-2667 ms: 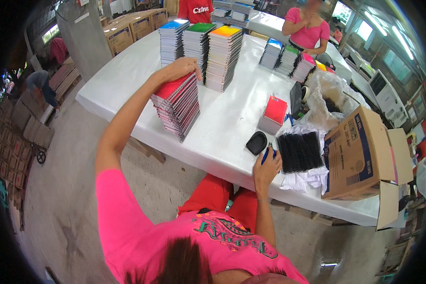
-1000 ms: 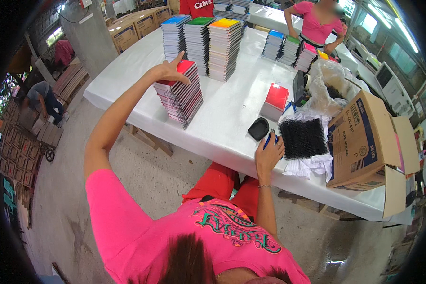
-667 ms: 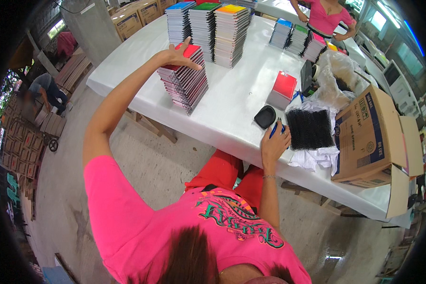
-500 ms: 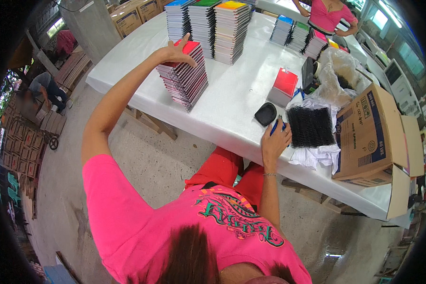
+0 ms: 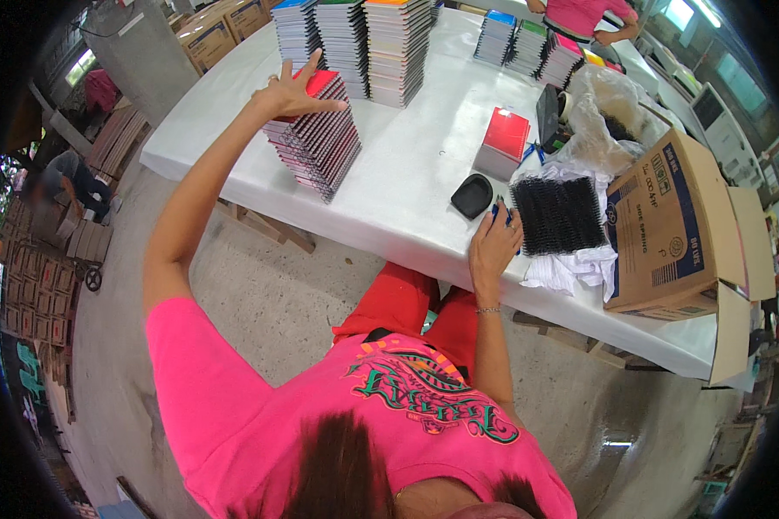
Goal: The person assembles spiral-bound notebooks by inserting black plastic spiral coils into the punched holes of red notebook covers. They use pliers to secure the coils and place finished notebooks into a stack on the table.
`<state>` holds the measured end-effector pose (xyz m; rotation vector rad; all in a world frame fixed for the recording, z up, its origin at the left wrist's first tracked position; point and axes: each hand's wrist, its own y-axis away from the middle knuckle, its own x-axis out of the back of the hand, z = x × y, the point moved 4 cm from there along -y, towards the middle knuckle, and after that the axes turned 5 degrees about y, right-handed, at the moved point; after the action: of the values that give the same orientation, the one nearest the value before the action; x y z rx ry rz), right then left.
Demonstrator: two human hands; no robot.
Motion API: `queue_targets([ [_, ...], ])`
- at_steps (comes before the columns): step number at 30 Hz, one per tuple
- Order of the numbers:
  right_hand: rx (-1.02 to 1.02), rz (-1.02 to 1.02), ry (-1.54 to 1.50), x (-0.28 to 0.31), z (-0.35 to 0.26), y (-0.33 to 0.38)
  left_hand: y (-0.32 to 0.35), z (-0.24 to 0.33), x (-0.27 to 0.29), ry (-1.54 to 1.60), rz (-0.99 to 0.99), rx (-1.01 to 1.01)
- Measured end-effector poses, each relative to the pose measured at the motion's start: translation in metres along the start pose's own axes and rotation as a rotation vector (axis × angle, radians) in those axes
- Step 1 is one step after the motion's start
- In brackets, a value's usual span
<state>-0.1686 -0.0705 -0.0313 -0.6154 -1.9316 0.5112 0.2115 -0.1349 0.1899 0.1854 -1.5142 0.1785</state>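
My left hand [image 5: 291,95] lies over the top of a tall stack of red-covered spiral notebooks [image 5: 324,151], fingers spread and thumb reaching across the cover. At the table's near edge, my right hand [image 5: 496,244] is closed around a blue-handled hand tool, apparently pliers, mostly hidden by the fingers. Just right of that hand sits a bundle of black spiral binding coils [image 5: 558,214] on white cloth. Near its fingertips is a small black dish-like holder [image 5: 472,196]. Behind these stands a shorter stack of red-covered notebooks or pads [image 5: 504,143].
Tall notebook stacks with blue [image 5: 297,35], green [image 5: 343,48] and orange covers [image 5: 395,56] stand farther back. An open cardboard box [image 5: 662,229] and a clear plastic bag [image 5: 610,108] occupy the right side. Another person [image 5: 584,17] is across the table; someone else [image 5: 78,186] bends near boxes at left.
The view has shifted slightly, so the table's things appear farther left. My left hand stays on the red stack. My right hand still holds the blue-handled tool, its fingers now covering more of it.
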Motion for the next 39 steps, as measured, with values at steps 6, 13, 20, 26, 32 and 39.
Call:
queue_targets([
  [6, -0.011, 0.023, -0.33, 0.008, -0.001, -0.035, 0.063, 0.055, -0.016, 0.195, 0.568, -0.571],
  [13, -0.305, -0.15, -0.506, -0.036, 0.033, -0.133, 0.107, 0.152, -0.172, 0.875, 0.005, -0.709],
  [20, -0.362, -0.184, -0.549, -0.089, 0.068, -0.156, 0.121, 0.191, -0.229, 0.945, 0.15, -0.655],
  [26, -0.35, -0.22, -0.565, -0.069, 0.064, -0.165, 0.121, 0.207, -0.228, 0.842, 0.28, -0.72],
  [32, -0.056, 0.025, -0.584, 0.006, 0.005, -0.147, 0.105, 0.192, -0.22, 1.358, 0.121, -0.526],
  [39, 0.261, -0.222, -0.672, 0.019, -0.056, -0.059, 0.139, 0.156, -0.175, 1.057, 0.765, -0.388],
])
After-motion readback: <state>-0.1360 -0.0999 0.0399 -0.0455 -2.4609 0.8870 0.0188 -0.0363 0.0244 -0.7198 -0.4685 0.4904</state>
